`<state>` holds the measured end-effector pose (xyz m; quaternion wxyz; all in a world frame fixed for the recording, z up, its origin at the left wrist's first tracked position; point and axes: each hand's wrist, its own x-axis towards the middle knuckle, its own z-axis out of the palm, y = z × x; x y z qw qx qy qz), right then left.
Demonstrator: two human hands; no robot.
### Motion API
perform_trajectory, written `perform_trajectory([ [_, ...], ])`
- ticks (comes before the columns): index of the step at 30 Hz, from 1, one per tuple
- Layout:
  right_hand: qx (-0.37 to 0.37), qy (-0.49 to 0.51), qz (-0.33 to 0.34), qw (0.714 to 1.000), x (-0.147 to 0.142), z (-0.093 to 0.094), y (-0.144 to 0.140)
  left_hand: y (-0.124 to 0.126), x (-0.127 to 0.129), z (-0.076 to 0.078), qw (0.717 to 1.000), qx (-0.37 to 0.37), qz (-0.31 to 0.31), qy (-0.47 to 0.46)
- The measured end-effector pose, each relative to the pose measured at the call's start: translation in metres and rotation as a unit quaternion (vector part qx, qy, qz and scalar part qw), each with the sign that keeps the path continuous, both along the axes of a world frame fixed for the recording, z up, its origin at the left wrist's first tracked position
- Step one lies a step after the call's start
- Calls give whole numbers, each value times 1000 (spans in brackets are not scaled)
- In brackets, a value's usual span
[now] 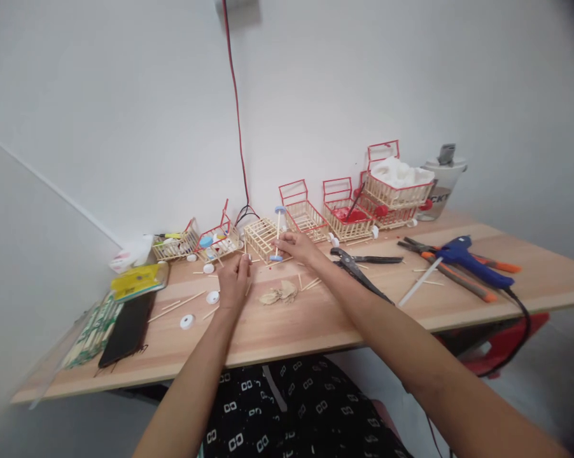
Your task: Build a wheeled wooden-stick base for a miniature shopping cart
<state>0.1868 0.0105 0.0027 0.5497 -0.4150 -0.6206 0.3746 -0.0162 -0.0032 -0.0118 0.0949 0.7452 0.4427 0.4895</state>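
My right hand [295, 247] pinches a thin wooden stick [278, 230] with a blue bottle cap on each end. It holds this wheel axle nearly upright, beside a small cart basket [262, 238] built from sticks. My left hand [234, 280] is closed just left of that basket; a small pale bit shows at its fingertips, too small to name. Loose white caps [187, 322] and thin sticks [177, 305] lie left of my left hand. Between my forearms is a flattened beige lump [279, 292] on the wooden table [287, 337].
Small stick carts with red handles [347, 219] line the wall. To the right are a blue glue gun [475, 262], orange-handled pliers [459, 277], black-handled tools [358, 270] and a lidded cup [440, 191]. At left lie a black phone [128, 327], stick packs [93, 331] and a yellow packet [138, 282].
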Motion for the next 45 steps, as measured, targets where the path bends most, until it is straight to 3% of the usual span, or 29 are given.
perform_trajectory([
  [9,48,-54,-6,997,-1,-2,-3,7,5,0,997,-49,-21,-52],
  [15,67,-79,-24,994,-5,-7,-6,10,10,0,981,-153,-90,-77],
  [19,79,-88,-37,992,-4,-1,-10,20,1,21,951,-250,-177,-40],
  [22,88,-97,-38,991,-5,6,-15,29,-2,37,907,-321,-274,-3],
  [24,96,-109,-35,989,-6,10,-18,33,1,40,884,-346,-314,11],
  [32,103,-174,-25,979,-10,11,-23,36,12,15,849,-393,-350,-57],
  [45,106,-209,-18,972,-20,10,-28,29,7,6,845,-403,-339,-93],
])
